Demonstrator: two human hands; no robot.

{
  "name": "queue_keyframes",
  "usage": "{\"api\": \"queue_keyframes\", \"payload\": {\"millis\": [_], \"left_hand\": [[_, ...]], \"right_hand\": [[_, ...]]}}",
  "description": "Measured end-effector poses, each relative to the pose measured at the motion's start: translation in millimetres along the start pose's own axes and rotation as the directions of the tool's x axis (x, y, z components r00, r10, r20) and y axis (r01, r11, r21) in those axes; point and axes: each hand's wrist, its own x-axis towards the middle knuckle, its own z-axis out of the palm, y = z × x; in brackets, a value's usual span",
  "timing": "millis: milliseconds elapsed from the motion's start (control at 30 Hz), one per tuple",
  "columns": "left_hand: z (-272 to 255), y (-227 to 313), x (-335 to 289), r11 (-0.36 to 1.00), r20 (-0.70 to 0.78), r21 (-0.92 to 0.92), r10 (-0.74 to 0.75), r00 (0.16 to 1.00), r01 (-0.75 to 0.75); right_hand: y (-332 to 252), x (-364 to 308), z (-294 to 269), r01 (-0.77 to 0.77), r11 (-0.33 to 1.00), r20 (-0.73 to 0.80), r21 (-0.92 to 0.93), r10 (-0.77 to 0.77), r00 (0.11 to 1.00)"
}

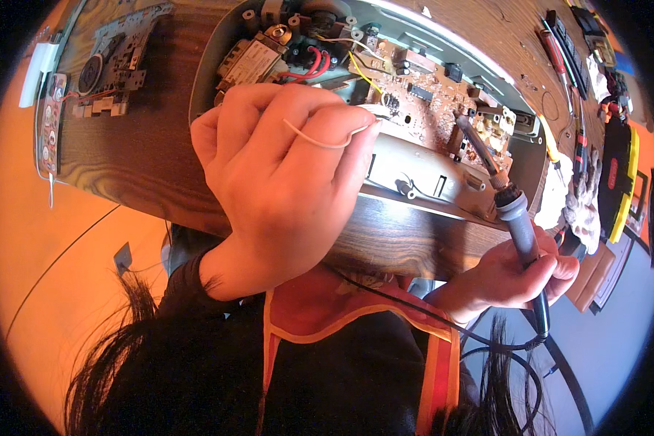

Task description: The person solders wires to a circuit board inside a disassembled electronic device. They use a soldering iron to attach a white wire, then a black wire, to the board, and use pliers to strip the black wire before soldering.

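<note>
My left hand (276,174) is closed in a pinch over the near side of an opened device casing (429,178). A thin pale wire (316,142) curls over its index finger and runs into the pinch at the fingertips. Right beyond those fingertips is a brown circuit board (414,120) with chips and small parts. My right hand (519,272) grips a soldering iron (517,221) by its dark handle. The iron's metal barrel slants up and left over the right part of the board; I cannot tell whether its tip touches.
A transformer (251,64) with red wires sits in the casing's left part. Another bare circuit assembly (105,69) lies at far left. Screwdrivers (554,51), a white cloth (585,200) and a black-yellow case (619,178) line the right. The iron's cable (414,312) crosses my front.
</note>
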Motion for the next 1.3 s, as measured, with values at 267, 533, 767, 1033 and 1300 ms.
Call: {"api": "queue_keyframes", "payload": {"millis": [267, 533, 767, 1033, 1300], "left_hand": [[0.2, -0.2, 0.3, 1.000, 0.005, 0.003, 0.005, 1.000, -0.005], [0.2, -1.1, -0.2, 1.000, 0.004, 0.001, 0.004, 1.000, -0.004], [1.1, -0.7, 0.5, 1.000, -0.001, 0.015, -0.002, 1.000, 0.002], [0.0, -0.9, 0.6, 1.000, 0.017, 0.013, -0.012, 1.000, 0.012], [-0.6, -1.0, 0.6, 1.000, 0.020, 0.009, -0.010, 1.000, 0.010]], "right_hand": [[0.6, 9.2, 4.7, -0.067, 0.989, 0.004, 0.129, 0.067, 0.998], [-12.7, 19.7, 14.9, -0.033, 0.994, 0.132, -0.107, 0.047, 0.990], [-9.8, 19.1, 17.0, -0.153, 0.988, 0.120, 0.027, 0.148, 0.982], [-5.1, 22.0, 13.1, -0.043, 0.999, 0.187, -0.020, 0.046, 0.981], [-7.4, 20.6, 17.5, -0.190, 0.980, 0.167, 0.057, 0.178, 0.970]]}}
